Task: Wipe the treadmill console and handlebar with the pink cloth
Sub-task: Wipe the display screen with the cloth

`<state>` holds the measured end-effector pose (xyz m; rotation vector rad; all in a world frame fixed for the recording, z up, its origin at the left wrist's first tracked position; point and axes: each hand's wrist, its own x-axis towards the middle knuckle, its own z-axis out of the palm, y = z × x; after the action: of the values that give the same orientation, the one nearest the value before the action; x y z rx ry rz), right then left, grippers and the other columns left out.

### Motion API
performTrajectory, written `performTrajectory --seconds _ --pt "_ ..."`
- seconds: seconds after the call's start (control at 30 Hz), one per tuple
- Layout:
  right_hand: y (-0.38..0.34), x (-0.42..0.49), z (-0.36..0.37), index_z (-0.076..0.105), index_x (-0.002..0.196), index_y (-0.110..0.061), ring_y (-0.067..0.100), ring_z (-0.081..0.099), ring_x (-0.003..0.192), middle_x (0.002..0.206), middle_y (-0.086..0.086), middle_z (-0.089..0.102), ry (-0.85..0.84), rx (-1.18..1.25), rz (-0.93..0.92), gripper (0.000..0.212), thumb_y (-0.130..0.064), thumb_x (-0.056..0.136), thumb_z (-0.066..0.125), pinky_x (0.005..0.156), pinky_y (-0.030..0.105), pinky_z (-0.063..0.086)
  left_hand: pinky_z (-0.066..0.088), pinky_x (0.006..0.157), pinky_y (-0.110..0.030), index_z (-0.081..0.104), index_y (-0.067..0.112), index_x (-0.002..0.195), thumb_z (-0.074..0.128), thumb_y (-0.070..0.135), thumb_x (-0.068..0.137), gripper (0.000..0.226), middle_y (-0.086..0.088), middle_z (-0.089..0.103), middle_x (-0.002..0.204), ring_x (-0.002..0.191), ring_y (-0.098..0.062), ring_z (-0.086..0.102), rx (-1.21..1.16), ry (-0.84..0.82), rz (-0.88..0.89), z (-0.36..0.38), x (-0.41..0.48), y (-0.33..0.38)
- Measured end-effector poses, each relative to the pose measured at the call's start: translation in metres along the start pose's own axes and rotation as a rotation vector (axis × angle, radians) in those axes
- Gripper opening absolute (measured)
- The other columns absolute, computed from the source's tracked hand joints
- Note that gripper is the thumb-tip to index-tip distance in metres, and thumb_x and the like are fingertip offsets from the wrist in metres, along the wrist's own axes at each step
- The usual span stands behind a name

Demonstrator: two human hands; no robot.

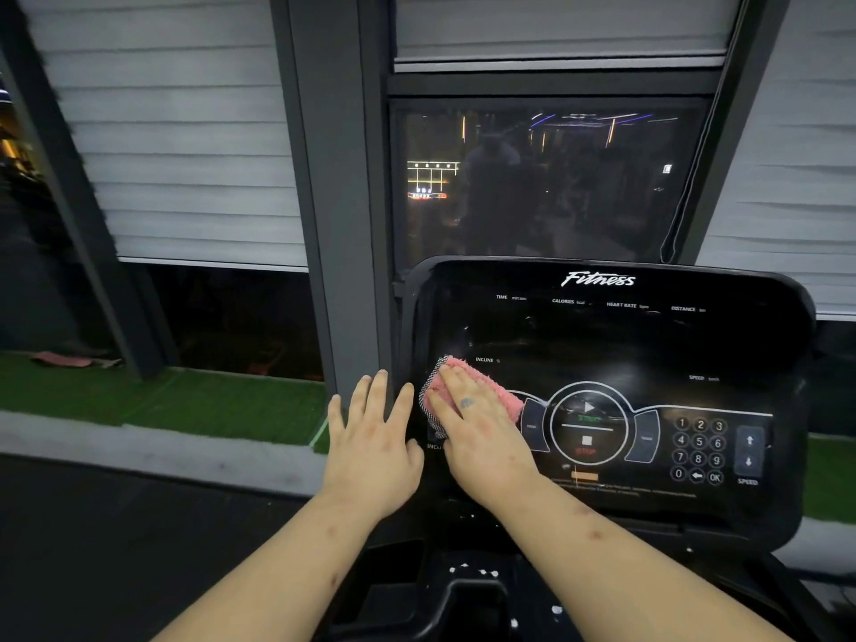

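The black treadmill console fills the lower right, with a "Fitness" logo, start and stop buttons and a number keypad. A pink cloth with a grey mesh edge lies on the console's lower left area. My right hand presses flat on the cloth with straight fingers. My left hand hovers with spread, straight fingers at the console's left edge and holds nothing. The handlebar is not clearly visible; only dark parts below the console show.
A dark grey window post stands just left of the console. Behind it are windows with grey blinds and a dark pane. A strip of green turf and a grey ledge run along the left.
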<state>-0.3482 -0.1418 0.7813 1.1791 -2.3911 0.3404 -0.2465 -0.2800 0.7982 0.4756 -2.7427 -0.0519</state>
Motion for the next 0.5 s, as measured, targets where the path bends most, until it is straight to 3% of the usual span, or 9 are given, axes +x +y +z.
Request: performTrajectory --seconds 0.1,0.3,0.5 --pt "-0.005 -0.007 0.013 0.045 0.155 -0.020 0.026 0.023 0.157 0.169 0.008 0.026 -0.005 -0.024 -0.048 0.069 -0.020 0.091 0.070 0.124 0.049 0.029 -0.003 0.127 -0.058 0.006 0.032 0.165 0.043 0.045 0.101 0.076 -0.007 -0.007 0.173 0.159 -0.027 -0.009 -0.004 -0.021 -0.009 0.003 -0.005 -0.004" --pt "-0.011 -0.019 0.031 0.037 0.158 -0.021 0.023 0.013 0.159 0.171 0.006 0.019 -0.062 0.002 -0.082 0.068 -0.021 0.096 0.063 0.124 0.050 0.028 -0.002 0.127 -0.058 0.007 0.032 0.165 0.043 0.044 0.100 0.075 -0.007 -0.004 0.173 0.159 -0.027 -0.008 -0.012 -0.038 -0.013 0.013 -0.016 -0.011" --pt "-0.014 -0.038 0.036 0.049 0.152 -0.018 0.025 0.024 0.156 0.167 0.008 0.031 -0.053 -0.018 -0.159 0.060 -0.026 0.096 0.029 0.122 0.051 0.031 -0.003 0.126 -0.056 0.008 0.033 0.165 0.043 0.043 0.101 0.074 -0.005 -0.005 0.173 0.160 -0.026 -0.008 -0.033 -0.063 -0.017 0.018 -0.025 -0.011"
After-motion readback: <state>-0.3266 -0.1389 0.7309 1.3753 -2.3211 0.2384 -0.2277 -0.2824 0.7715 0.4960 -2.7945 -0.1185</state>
